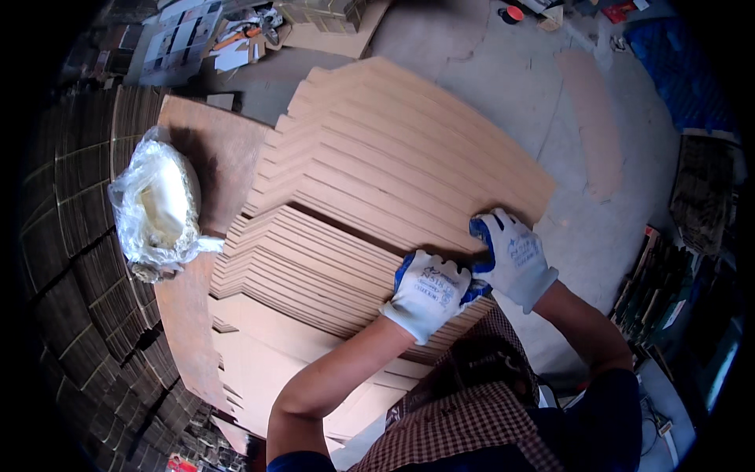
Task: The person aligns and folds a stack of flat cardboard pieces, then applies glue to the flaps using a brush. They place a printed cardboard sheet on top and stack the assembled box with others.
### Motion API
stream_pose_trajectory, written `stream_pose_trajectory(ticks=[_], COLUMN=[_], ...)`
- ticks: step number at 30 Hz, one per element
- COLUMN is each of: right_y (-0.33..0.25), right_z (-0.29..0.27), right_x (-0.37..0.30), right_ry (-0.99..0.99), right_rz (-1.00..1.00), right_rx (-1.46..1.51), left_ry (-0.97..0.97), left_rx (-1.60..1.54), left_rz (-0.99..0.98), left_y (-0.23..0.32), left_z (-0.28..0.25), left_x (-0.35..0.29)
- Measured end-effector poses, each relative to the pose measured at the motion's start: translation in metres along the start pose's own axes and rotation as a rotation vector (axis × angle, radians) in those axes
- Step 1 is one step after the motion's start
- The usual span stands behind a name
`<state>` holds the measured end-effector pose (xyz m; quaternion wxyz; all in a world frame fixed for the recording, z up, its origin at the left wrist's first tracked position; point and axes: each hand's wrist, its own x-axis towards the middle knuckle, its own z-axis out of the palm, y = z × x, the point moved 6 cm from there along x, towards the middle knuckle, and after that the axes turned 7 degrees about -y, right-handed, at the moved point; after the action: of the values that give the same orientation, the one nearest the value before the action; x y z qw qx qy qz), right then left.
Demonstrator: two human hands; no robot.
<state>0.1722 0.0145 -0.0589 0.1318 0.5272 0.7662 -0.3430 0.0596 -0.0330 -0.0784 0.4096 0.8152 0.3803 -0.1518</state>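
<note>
Two fanned batches of cardboard sheets (377, 157) lie on the tabletop (182, 334) in the head view; left hand (432, 291) and right hand (513, 256) curl by the dividing gap, whether gripping I cannot tell; moving both evenly should keep edges aligned.

Flat tan cardboard sheets with angled edges (377, 145) lie overlapped like shingles above the brown wooden bench (182, 334). The far group shows wide stepped bands; the near group (307, 263) is fanned more tightly, a dark gap slanting between them. Smooth tan cardboard with notched left edges (271, 346) lies nearest the body.
</note>
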Motion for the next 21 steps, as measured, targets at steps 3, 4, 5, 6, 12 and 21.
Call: stream_pose_trajectory(ticks=[3, 4, 5, 6, 12, 21], right_y=[0.002, 0.005, 0.008, 0.009, 0.003, 0.000], right_z=[0.003, 0.005, 0.009, 0.011, 0.001, 0.002], right_x=[0.000, 0.000, 0.001, 0.001, 0.002, 0.000], right_ry=[-0.027, -0.019, -0.010, -0.001, -0.041, -0.060], right_rz=[-0.015, 0.000, 0.014, 0.029, 0.033, 0.069], right_rx=[0.046, 0.060, 0.074, 0.088, 0.096, 0.041], left_ry=[0.124, 0.146, 0.168, 0.166, 0.138, 0.339], left_rx=[0.092, 0.162, 0.233, 0.275, 0.052, -0.055], left_rz=[0.013, 0.025, 0.037, 0.037, 0.047, 0.104], left_y=[0.002, 0.003, 0.005, 0.006, 0.004, -0.005], left_z=[0.005, 0.004, 0.005, 0.008, -0.009, -0.013], left_x=[-0.003, -0.005, -0.006, -0.006, -0.010, -0.013])
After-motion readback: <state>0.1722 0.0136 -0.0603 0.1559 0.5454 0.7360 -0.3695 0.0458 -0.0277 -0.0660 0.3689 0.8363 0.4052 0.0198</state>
